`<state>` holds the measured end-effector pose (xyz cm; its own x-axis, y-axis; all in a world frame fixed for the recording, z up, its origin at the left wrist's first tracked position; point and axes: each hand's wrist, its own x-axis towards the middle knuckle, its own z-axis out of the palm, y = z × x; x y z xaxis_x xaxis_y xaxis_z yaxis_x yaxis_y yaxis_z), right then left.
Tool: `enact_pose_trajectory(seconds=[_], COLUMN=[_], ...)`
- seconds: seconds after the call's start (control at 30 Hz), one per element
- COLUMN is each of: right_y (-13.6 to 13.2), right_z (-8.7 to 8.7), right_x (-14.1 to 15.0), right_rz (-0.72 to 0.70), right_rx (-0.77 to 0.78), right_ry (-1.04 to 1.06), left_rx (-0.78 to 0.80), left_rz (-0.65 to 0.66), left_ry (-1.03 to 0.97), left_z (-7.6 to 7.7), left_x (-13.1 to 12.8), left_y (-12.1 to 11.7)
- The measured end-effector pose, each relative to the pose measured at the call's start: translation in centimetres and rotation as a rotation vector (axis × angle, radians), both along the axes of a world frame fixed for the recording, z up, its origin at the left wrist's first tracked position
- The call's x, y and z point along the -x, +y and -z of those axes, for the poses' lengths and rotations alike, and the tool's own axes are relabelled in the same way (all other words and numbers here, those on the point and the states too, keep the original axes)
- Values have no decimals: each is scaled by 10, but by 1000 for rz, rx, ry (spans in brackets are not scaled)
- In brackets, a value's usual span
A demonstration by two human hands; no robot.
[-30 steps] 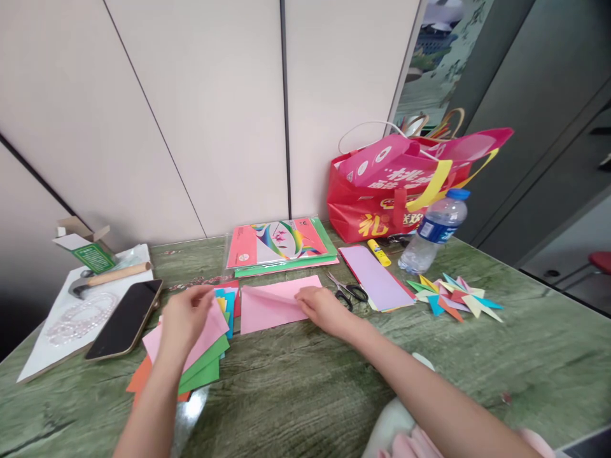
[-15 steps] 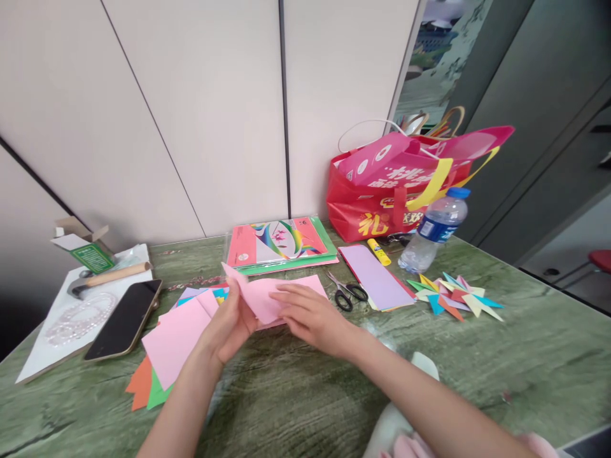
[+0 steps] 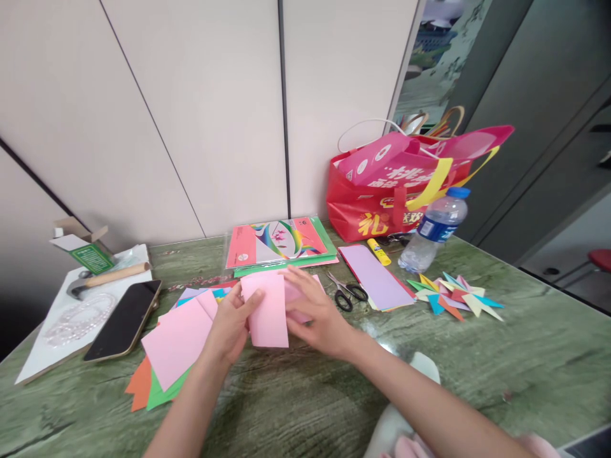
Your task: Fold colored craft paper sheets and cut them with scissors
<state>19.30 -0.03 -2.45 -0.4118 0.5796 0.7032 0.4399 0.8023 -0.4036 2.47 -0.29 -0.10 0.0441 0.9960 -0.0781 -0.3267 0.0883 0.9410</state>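
Note:
A folded piece of pink paper [image 3: 268, 312] is held upright above the table. My left hand [image 3: 233, 321] grips its left side, thumb pressed flat on the front and the other fingers mostly behind. At the paper's right edge is my right hand [image 3: 321, 315], fingers spread and thumb apart from them; the fingertips reach the edge, but whether they touch it is unclear. Behind the hands lies more pink paper [image 3: 318, 284], partly covered. To the left, pink sheets [image 3: 179, 337] rest on green [image 3: 162, 395] and orange paper [image 3: 140, 385].
Black-handled scissors [image 3: 347, 294], lilac strips [image 3: 377, 277], a glue stick [image 3: 379, 252] and a folded paper star [image 3: 458, 296] lie on the right. A water bottle [image 3: 434, 229] stands before a red bag [image 3: 382, 197]. Leftward are a phone [image 3: 125, 319] and a hammer [image 3: 112, 277]. Packaged paper [image 3: 281, 242] lies behind.
The pink paper has turned from tilted and loosely open to upright, its folded face toward me. My left thumb has come onto its front, and my right fingers have spread at its right edge.

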Motion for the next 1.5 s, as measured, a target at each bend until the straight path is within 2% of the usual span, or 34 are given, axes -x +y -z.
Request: enact_pose_trajectory(seconds=[0.13,0.27,0.47,0.6,0.77,1.1,1.5], right_y=[3,4,2,4,5,4,3], right_z=[-2,-1,5,5,3,3,4], right_x=[-1,1,5,4,3,4,4], right_rz=[165,101,96,4,-21,-35,-82], right_rx=[226,520,649,772,806,828,826], right_ry=[301,464,562,703,743,634,716], left_rx=[-20,-22,-15,-82,-137,-129,-135], left_rz=[-96,-129,-105,30,109,-96,-146], left_ry=[51,154,380,333,303,408,441], left_z=[2,2,-1,-9,-16,-9,-8], left_x=[3,0,-10,-4,9,9,7], left_y=[2,0,-7,-9,-10,-4,-5])
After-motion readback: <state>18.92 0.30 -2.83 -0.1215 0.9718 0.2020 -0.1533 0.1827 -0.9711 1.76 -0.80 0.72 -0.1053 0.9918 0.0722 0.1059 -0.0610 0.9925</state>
